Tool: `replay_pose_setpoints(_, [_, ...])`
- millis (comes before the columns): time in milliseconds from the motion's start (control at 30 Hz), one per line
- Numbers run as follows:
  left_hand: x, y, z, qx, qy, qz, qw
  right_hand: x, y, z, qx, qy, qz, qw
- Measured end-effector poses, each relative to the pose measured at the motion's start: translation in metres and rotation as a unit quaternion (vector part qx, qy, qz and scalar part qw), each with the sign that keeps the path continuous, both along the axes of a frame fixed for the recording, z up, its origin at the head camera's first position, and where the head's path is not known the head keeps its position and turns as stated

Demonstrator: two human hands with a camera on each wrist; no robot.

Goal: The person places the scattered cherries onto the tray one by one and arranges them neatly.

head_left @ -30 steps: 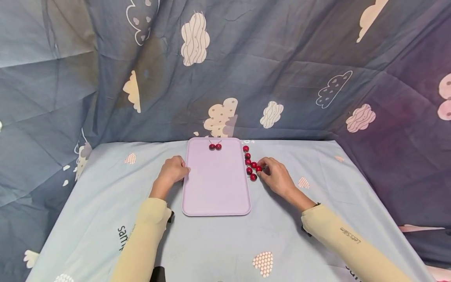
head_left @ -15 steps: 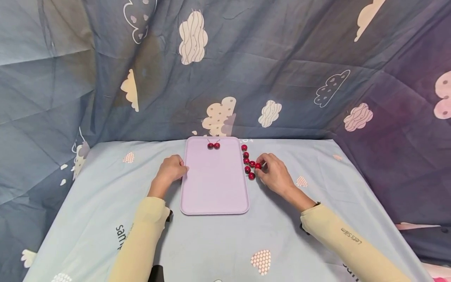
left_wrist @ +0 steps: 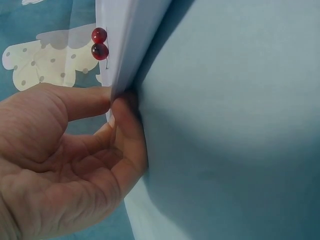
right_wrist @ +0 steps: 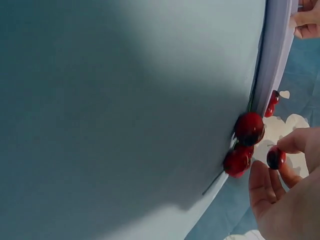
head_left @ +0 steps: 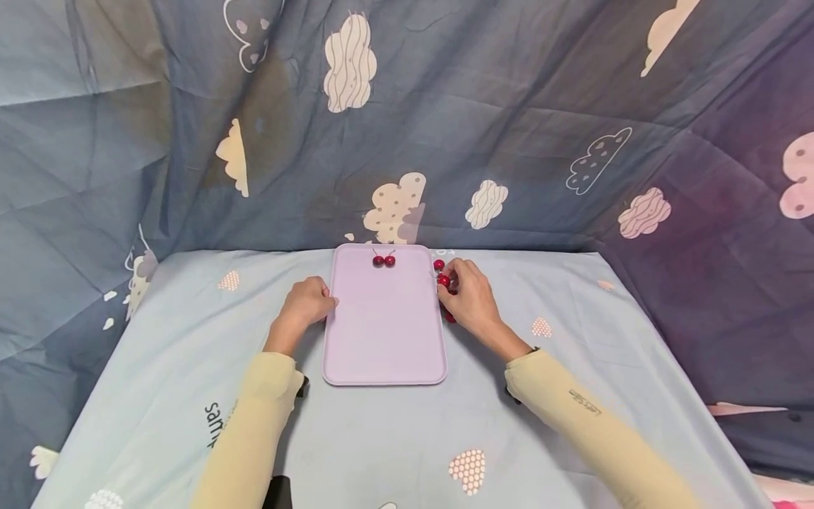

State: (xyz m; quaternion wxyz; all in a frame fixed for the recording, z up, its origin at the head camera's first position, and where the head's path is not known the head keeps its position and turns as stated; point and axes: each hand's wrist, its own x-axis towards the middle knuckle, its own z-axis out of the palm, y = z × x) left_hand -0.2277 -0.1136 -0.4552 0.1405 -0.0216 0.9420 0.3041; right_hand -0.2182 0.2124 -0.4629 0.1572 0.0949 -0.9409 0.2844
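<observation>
A light purple tray [head_left: 384, 332] lies on the cloth-covered table. My left hand [head_left: 307, 304] grips its left rim, thumb above and fingers curled beneath, as the left wrist view shows. Two red cherries with stems [head_left: 384, 261] sit side by side near the tray's far edge. My right hand [head_left: 473, 300] pinches another cherry [right_wrist: 276, 157] between thumb and fingertips, at the tray's right rim. Loose cherries lie along that side: one [head_left: 439, 264] beyond the hand, another [head_left: 450, 318] nearer, others partly hidden by the hand. In the right wrist view several cherries [right_wrist: 249, 128] cluster beside the rim.
A pale blue cloth with printed hearts [head_left: 467, 471] covers the table. Dark blue fabric with cloud prints [head_left: 394, 208] hangs behind it and at both sides. Cream sleeves [head_left: 254, 417] cover both forearms.
My right hand has lifted a cherry from the loose group and carried it left to the tray's right rim. The left hand keeps its grip on the tray.
</observation>
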Motion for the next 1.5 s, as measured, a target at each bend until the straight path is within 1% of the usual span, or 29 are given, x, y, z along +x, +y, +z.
replay_pose_setpoints(167, [-0.001, 0.0, 0.001, 0.009, -0.007, -0.001, 0.9999, -0.021, -0.019, -0.002, -0.005, 0.008, -0.007, 1.0])
replay_pose_setpoints(333, [0.0, -0.001, -0.002, 0.011, -0.01, 0.0, 0.9999, -0.037, -0.038, -0.002, -0.011, -0.011, -0.019, 1.0])
replay_pose_setpoints(467, [0.002, -0.002, -0.004, 0.015, -0.009, 0.0, 0.9998, -0.048, -0.053, -0.003, -0.013, -0.05, -0.028, 0.998])
replay_pose_setpoints(633, [0.003, -0.003, -0.005, 0.014, -0.006, 0.001, 0.9999, -0.061, -0.064, -0.002, -0.025, -0.099, -0.035, 0.994])
replay_pose_setpoints(800, [0.002, -0.004, -0.004, 0.013, 0.016, -0.013, 0.9997, -0.071, -0.069, 0.004, -0.03, -0.125, -0.051, 0.99])
replay_pose_setpoints(967, [0.0, -0.004, 0.0, 0.008, 0.022, -0.011, 0.9997, -0.079, -0.073, 0.009, -0.023, -0.143, -0.055, 0.988])
replay_pose_setpoints(1167, [-0.001, -0.003, 0.002, 0.006, 0.013, -0.004, 0.9999, -0.085, -0.077, 0.008, -0.002, -0.15, -0.052, 0.987])
replay_pose_setpoints(1500, [-0.001, -0.004, -0.001, 0.015, 0.014, -0.003, 0.9998, -0.083, -0.079, 0.007, 0.011, -0.151, -0.046, 0.987])
